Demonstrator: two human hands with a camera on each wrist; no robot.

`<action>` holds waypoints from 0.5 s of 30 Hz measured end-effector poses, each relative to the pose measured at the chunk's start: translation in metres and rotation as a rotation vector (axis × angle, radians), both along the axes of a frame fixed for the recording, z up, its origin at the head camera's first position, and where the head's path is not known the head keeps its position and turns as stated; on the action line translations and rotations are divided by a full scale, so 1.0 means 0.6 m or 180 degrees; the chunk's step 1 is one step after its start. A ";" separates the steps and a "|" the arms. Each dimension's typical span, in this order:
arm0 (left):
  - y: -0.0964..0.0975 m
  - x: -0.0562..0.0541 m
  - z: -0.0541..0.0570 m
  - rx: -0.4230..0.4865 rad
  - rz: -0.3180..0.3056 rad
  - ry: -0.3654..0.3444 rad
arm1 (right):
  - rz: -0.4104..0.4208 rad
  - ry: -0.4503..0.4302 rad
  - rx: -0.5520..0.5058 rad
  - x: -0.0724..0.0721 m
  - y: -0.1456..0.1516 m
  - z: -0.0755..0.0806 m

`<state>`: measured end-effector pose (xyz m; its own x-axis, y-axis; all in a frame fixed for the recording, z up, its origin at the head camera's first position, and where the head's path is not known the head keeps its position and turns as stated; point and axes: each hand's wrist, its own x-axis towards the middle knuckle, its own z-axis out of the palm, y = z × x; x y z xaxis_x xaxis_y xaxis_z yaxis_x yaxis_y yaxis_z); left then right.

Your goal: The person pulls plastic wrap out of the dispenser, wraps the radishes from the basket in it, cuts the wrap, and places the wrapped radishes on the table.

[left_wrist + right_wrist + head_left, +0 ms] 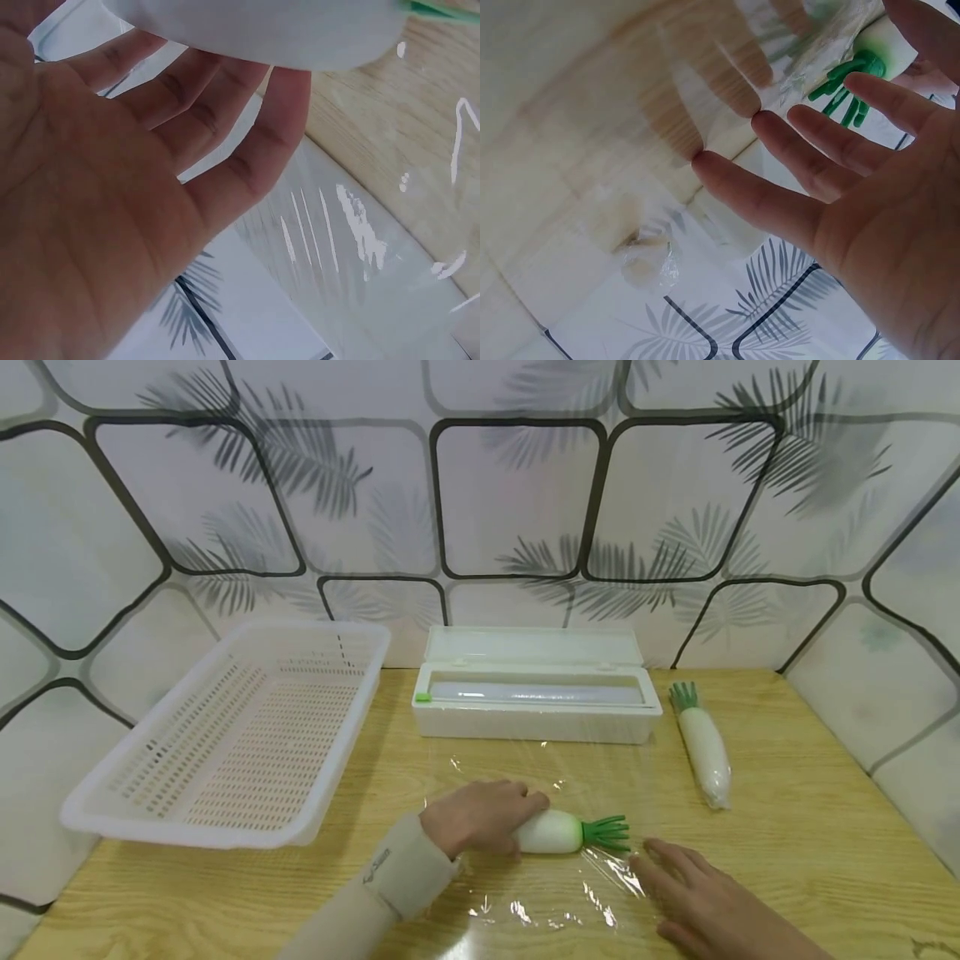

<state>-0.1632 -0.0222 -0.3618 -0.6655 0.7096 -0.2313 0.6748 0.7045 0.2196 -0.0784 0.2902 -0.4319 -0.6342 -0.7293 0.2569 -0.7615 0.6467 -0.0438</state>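
A white radish (551, 833) with green leaf stubs lies crosswise on a sheet of clear cling film (540, 906) spread over the table. My left hand (483, 818) grips its leafless end from above, fingers curved over it; that end is hidden in the head view. In the left wrist view the fingertips meet the white body of the radish (285, 34). To the right of the green leaves (851, 86), my right hand (701, 893) has its fingers spread and fairly straight. Its fingertips touch the surface at the film's right side, holding nothing.
Behind the film stands a white cling film dispenser (536, 727), lid raised, roll visible inside; the sheet runs from its front. A second radish (705, 752), wrapped in film, lies at the right. On the left is a white perforated basket (225, 837). Patterned panels (517, 502) enclose the table.
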 end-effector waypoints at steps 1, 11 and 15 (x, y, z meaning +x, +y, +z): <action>-0.002 0.000 -0.002 0.0018 0.0001 0.0012 | -0.0027 -0.0039 0.0001 0.000 0.002 0.001; -0.067 0.001 0.008 0.0428 0.0024 0.0313 | 0.0142 0.0164 -0.0074 0.002 0.012 0.011; -0.104 0.010 0.014 0.0661 -0.0047 0.0594 | 0.0296 0.0213 -0.0148 0.002 0.013 0.016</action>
